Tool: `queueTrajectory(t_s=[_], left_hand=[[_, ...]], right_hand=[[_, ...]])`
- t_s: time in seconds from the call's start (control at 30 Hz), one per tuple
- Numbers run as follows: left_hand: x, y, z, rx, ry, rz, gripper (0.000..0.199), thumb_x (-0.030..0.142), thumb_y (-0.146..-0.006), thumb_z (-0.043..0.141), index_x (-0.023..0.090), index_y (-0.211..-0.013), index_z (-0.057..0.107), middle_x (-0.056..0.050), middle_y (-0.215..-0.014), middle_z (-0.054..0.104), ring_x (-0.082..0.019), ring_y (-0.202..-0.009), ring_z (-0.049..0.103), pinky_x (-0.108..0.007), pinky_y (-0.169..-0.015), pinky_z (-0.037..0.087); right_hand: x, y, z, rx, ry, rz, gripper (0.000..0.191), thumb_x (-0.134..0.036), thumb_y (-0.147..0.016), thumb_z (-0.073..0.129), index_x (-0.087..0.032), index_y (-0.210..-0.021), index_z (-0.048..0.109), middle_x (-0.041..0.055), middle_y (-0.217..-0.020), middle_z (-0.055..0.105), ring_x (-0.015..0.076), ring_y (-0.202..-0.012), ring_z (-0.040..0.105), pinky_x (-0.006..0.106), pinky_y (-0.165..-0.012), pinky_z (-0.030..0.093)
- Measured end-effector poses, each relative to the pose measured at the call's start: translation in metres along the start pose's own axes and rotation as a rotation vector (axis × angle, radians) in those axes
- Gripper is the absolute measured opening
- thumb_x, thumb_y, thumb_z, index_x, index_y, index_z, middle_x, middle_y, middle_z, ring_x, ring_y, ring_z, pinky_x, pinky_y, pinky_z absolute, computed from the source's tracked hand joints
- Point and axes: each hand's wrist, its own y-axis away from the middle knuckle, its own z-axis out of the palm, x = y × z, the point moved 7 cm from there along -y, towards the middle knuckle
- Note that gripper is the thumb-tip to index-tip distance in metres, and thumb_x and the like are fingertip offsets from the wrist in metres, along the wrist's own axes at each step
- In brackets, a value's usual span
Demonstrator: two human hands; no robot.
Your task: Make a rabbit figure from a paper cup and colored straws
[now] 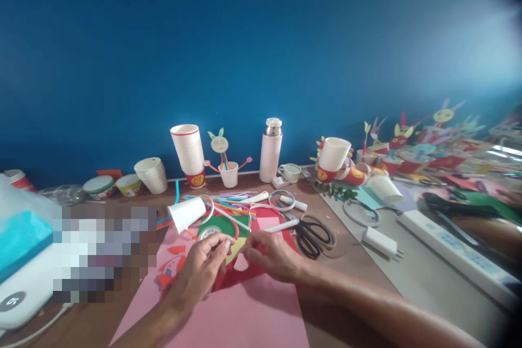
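My left hand is closed in a pinch above the coloured paper, thumb against forefinger; what lies between them is too small to make out. A short gap to its right, my right hand has its fingers curled together, their tips partly hidden. Between and below the hands lie a yellow paper piece and a small pink paper cutout on red paper. A roll of tape sits just behind my left hand. Under both wrists spreads a large pink sheet.
Black-handled scissors lie right of my right hand. Behind are a tipped paper cup, straws, a cup stack, a paper-cup figure and a thermos. A power strip lies at right.
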Motion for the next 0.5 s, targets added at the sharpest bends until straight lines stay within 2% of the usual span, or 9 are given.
queueTrajectory(t_s=[0.1,0.2,0.37,0.5], left_hand=[[-0.004,-0.001,0.004,-0.080,-0.018,-0.013,0.022,0.039,-0.078,0.051,0.019,-0.082,0.059,0.003,-0.053,0.050,-0.008,-0.042,0.038,-0.019,-0.037,0.024],[-0.012,-0.003,0.005,-0.102,-0.004,-0.026,0.021,0.036,-0.075,0.057,0.019,-0.087,0.059,0.004,-0.057,0.051,-0.008,-0.045,0.038,-0.019,-0.040,0.025],[-0.014,-0.006,0.006,-0.114,0.038,0.009,0.022,0.038,-0.075,0.058,0.017,-0.069,0.057,0.005,-0.057,0.043,-0.008,-0.050,0.033,-0.020,-0.046,0.027],[-0.005,-0.006,0.006,-0.110,-0.028,0.058,0.026,0.039,-0.075,0.057,0.017,-0.062,0.053,0.004,-0.058,0.041,-0.009,-0.054,0.034,-0.022,-0.050,0.028]], right_hand=[[-0.004,-0.004,-0.010,0.021,-0.001,0.008,0.010,-0.014,-0.078,0.049,-0.017,-0.077,0.058,-0.0008,-0.073,0.064,0.0107,-0.065,0.056,0.019,-0.059,0.039],[-0.013,-0.009,-0.017,0.039,0.027,-0.008,0.009,-0.014,-0.077,0.051,-0.017,-0.076,0.059,-0.0006,-0.071,0.065,0.0112,-0.064,0.057,0.020,-0.058,0.039],[-0.030,-0.016,-0.022,0.098,0.049,-0.081,0.007,-0.014,-0.077,0.052,-0.017,-0.075,0.059,-0.0017,-0.069,0.064,0.0108,-0.063,0.057,0.019,-0.057,0.038],[-0.035,-0.015,-0.015,0.102,0.017,-0.127,0.009,-0.014,-0.078,0.052,-0.018,-0.076,0.059,-0.0024,-0.069,0.064,0.0101,-0.062,0.056,0.018,-0.057,0.038]])
